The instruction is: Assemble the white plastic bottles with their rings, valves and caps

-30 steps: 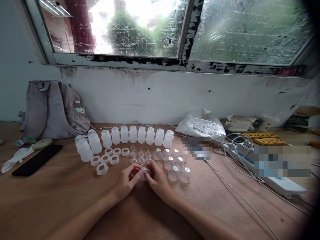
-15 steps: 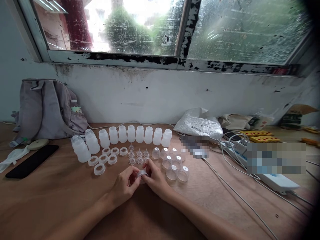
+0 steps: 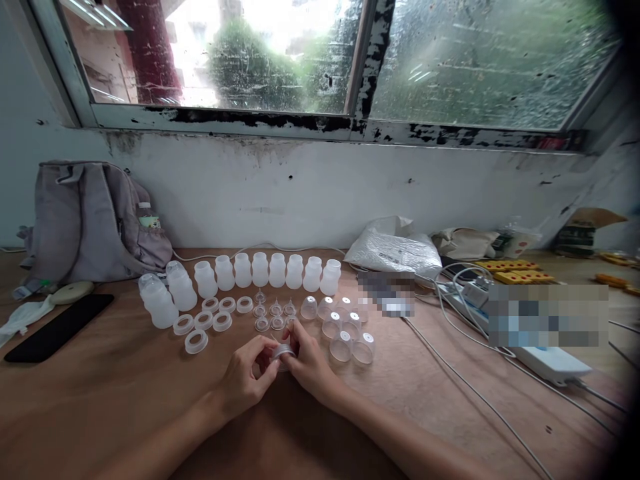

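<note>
Between both hands, low over the table, is a translucent screw ring (image 3: 284, 351) from a baby bottle. My left hand (image 3: 245, 375) pinches its left side with thumb and fingers; my right hand (image 3: 311, 359) grips its right side. Something clear shows just under the ring, but my fingers partly hide it. Just beyond the hands stand several clear teats (image 3: 276, 310). Loose screw rings (image 3: 203, 321) lie to the left, and clear dome caps (image 3: 341, 347) sit to the right. Frosted bottles (image 3: 260, 269) stand upright in a curved row behind; the two leftmost capped bottles (image 3: 159, 303) wear clear caps.
A grey backpack (image 3: 97, 220) and a black flat slab (image 3: 60, 328) are at the left. A silver padded bag (image 3: 395, 248) leans by the wall. A white power strip (image 3: 555, 363) with loose cables lies on the right.
Both hands keep hold of the ring, which looks slightly tilted compared with before. The whole view has shifted a little; the things on the table stay put.
</note>
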`<state>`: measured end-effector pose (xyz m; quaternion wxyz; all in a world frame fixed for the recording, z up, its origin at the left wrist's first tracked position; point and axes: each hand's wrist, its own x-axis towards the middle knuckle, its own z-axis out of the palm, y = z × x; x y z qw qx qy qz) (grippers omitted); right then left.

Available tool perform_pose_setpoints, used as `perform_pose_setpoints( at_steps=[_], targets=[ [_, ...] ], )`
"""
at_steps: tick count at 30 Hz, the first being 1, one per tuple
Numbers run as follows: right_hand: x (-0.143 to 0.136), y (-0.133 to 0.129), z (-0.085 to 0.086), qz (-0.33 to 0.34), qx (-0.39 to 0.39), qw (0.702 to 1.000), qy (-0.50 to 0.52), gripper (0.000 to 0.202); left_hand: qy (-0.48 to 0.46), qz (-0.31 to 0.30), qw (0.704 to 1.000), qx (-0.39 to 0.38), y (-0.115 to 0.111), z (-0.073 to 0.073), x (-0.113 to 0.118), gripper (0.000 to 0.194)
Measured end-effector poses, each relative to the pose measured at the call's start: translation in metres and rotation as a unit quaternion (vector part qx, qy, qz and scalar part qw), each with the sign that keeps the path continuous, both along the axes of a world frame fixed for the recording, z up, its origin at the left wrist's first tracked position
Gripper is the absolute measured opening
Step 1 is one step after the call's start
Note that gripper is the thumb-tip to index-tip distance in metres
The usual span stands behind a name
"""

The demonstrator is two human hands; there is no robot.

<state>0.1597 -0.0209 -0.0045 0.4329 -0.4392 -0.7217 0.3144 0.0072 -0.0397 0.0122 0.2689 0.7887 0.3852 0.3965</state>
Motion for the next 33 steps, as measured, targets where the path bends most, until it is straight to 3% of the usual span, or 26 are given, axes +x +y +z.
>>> perform_pose_setpoints(
  at_steps=[15,24,33],
  targets=[
    [0.001,0.004,-0.003,-0.009,-0.005,1.000,0.013,0.024,0.011,0.009,1.000,0.019,0.000,-0.005,0.001,0.017],
    [-0.002,-0.001,0.008,-0.006,0.009,1.000,0.007,0.001,-0.027,0.089,0.993,-0.075,0.010,-0.005,-0.001,0.019],
    [-0.004,-0.005,0.003,-0.019,0.031,0.999,-0.023,0.006,0.011,0.125,0.988,-0.092,0.009,-0.006,0.003,0.011]
  ],
)
